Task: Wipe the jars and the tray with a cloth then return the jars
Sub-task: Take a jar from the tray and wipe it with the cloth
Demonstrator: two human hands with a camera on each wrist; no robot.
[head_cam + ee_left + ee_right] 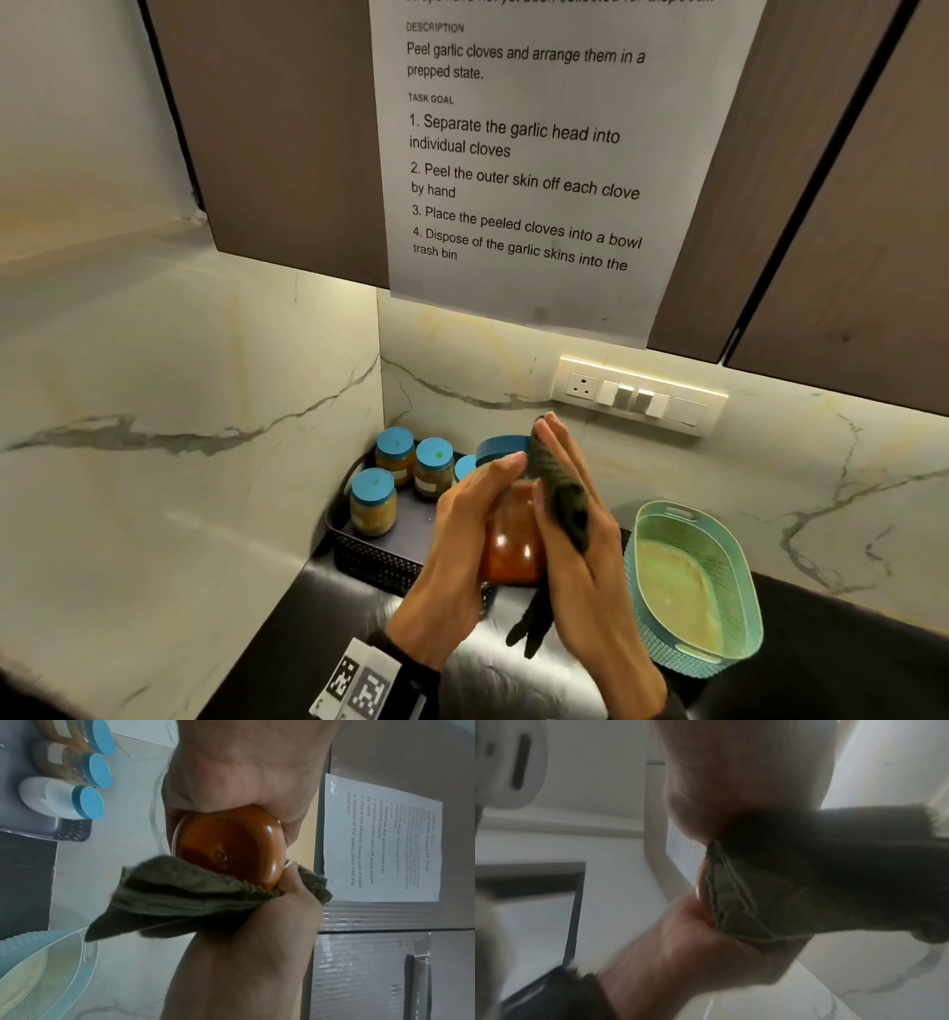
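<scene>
Your left hand (462,534) grips the jar (513,545) of red-orange contents, fingers wrapped round its side, holding it up above the counter (328,606) in front of the dark tray (369,560). Your right hand (585,545) presses the dark green cloth (565,488) flat against the jar's other side, fingers straight and close together; the thumb looks hooked over the cloth in the left wrist view, though the right wrist view is too blurred to confirm it. A tail of the cloth hangs below the jar. The jar's blue lid (503,447) shows above your left fingertips. 3 blue-lidded jars (374,501) stand upright in the tray's back-left part, and a 4th lid peeks out behind your left hand. A teal basket (739,555) sits on the counter just to the right of your hands.
</scene>
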